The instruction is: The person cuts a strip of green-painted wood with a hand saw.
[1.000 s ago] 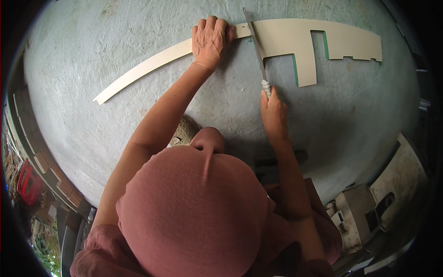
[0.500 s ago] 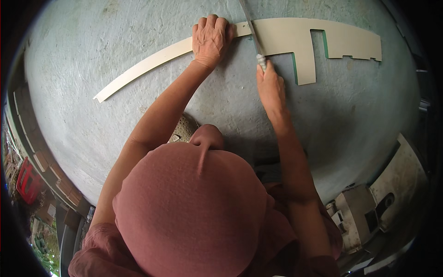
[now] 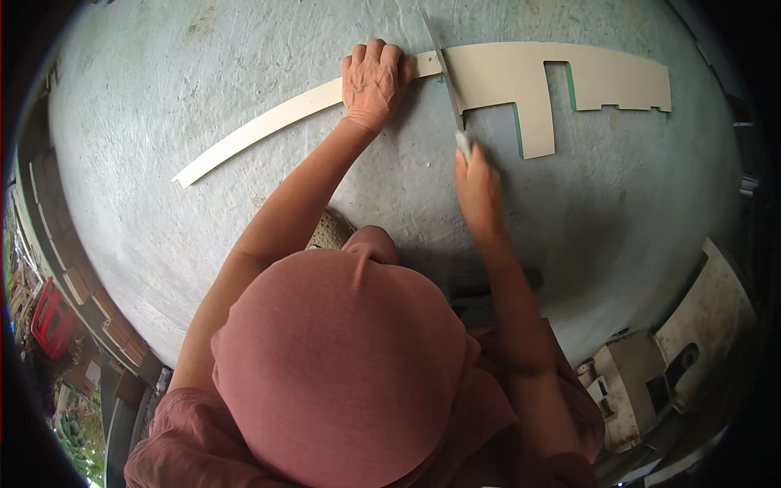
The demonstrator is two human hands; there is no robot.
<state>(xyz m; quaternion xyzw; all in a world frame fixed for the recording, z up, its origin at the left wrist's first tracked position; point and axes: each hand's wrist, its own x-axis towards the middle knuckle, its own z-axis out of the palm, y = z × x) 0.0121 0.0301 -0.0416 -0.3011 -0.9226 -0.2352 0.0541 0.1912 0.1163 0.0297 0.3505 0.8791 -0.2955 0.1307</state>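
A long cream panel (image 3: 500, 77) with green cut edges lies on the grey surface, its narrow curved strip reaching left and its wide notched part to the right. Fingers curled over the strip, my left hand (image 3: 374, 88) is closed and presses it down. My right hand (image 3: 478, 193) is closed around the pale handle of a thin saw blade (image 3: 446, 77). The blade lies across the panel where the strip meets the wide part, pointing away from me. Whether it has cut in there is too small to tell.
The grey surface (image 3: 203, 89) spreads around the panel. At the lower right stand worn off-white panels (image 3: 622, 386) with cut-outs. Stacked brown blocks (image 3: 122, 346) and a red plastic object (image 3: 53, 317) are at the left edge. A patterned pale item (image 3: 332, 230) shows below my left forearm.
My right hand has drawn the saw blade back toward me across the panel. My left hand stays on the strip; the whole view has shifted slightly.
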